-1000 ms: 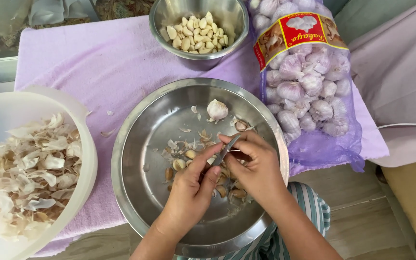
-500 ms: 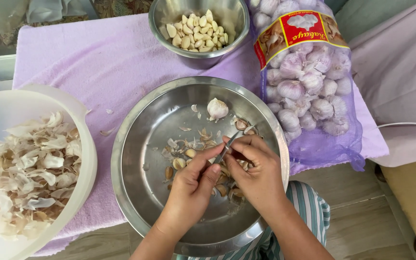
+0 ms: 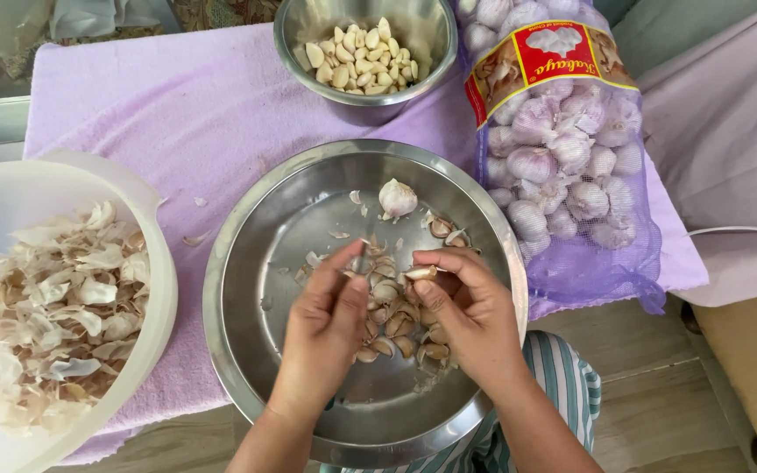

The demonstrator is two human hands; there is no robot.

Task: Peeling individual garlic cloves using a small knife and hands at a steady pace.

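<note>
Over the middle of the big steel pan we hold a single garlic clove, pinched between the thumb and fingers of our right hand. Our left hand sits just beside it, its fingers curled and their tips close to the clove; we cannot tell whether it grips anything. Under both hands lies a small heap of unpeeled cloves on the pan's bottom, with bits of skin scattered around. A whole garlic bulb rests alone toward the far side of the pan. The pan stands on a lilac cloth that covers the table. Beyond it is a smaller steel bowl holding peeled cloves. To the right lies a purple mesh bag full of bulbs, and to the left a white bowl of papery skins.
</note>
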